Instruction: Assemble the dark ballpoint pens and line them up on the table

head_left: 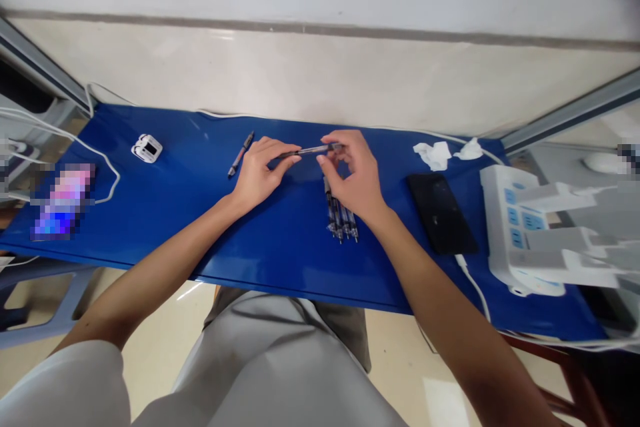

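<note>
"What's the biggest thing around the fingers?"

"One blue table [285, 240], spreading below them and out to both sides."

"Next down in size?"

"One white power strip [493, 220], well off to the right of the right-hand fingers, with at least three plugs [545, 196] in it."

"And the hands?"

"Two, the left hand [257, 172] and the right hand [361, 173]. The left thumb and fingertips are pinched together on one end of a pen. The right fingers are curled around its other end, with only a small gap to the thumb; I can't tell how firmly that thumb presses."

"Any phones?"

"Two. One black phone [443, 213] lies right of the right fingers, with a white cable [471, 282] at its near end. One lit phone [65, 200], its screen blurred, is far left of the left fingers."

"Smaller things?"

"Two crumpled tissues [433, 155], right of the right fingers, beyond the black phone. One small white case [148, 149], left of the left fingers."

"So how many pens?"

"One held pen [313, 149], bridging both sets of fingertips. One lone pen [241, 155], just left of the left hand. Then a cluster of pens [343, 219] partly beneath the right hand: at least four, the upper ends hidden."
</note>
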`<state>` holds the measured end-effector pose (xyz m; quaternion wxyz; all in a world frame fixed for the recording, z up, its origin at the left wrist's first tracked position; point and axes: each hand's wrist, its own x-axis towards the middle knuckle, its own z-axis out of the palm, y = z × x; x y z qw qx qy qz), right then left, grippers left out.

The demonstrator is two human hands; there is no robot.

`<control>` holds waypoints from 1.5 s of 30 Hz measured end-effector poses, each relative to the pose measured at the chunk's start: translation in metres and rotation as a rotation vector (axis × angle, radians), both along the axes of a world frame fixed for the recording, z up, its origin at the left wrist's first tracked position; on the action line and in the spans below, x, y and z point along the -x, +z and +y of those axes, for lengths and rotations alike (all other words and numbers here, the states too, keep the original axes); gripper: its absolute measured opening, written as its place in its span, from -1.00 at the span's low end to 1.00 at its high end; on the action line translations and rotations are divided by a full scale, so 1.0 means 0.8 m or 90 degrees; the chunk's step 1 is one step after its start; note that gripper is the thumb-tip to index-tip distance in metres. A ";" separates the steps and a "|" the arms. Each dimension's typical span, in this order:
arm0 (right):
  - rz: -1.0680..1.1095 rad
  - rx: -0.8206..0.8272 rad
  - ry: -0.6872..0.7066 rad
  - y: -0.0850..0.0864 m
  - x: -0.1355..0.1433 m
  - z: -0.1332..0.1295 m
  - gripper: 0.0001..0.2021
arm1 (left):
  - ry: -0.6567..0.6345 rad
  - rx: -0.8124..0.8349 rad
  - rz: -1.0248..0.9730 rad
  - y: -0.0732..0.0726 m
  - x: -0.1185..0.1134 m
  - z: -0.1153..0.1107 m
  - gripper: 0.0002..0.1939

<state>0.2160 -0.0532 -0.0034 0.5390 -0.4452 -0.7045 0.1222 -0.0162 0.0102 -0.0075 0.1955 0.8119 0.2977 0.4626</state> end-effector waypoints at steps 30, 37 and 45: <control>0.410 0.150 0.009 -0.001 0.020 0.008 -0.51 | -0.041 0.032 0.020 0.003 -0.013 -0.028 -0.64; 0.507 0.224 0.079 0.030 -0.008 0.010 -0.44 | 0.035 0.014 0.037 0.011 0.000 -0.003 -0.64; 0.697 0.360 0.107 0.040 -0.050 0.008 -0.36 | 0.224 0.042 0.189 -0.018 0.037 0.054 -0.57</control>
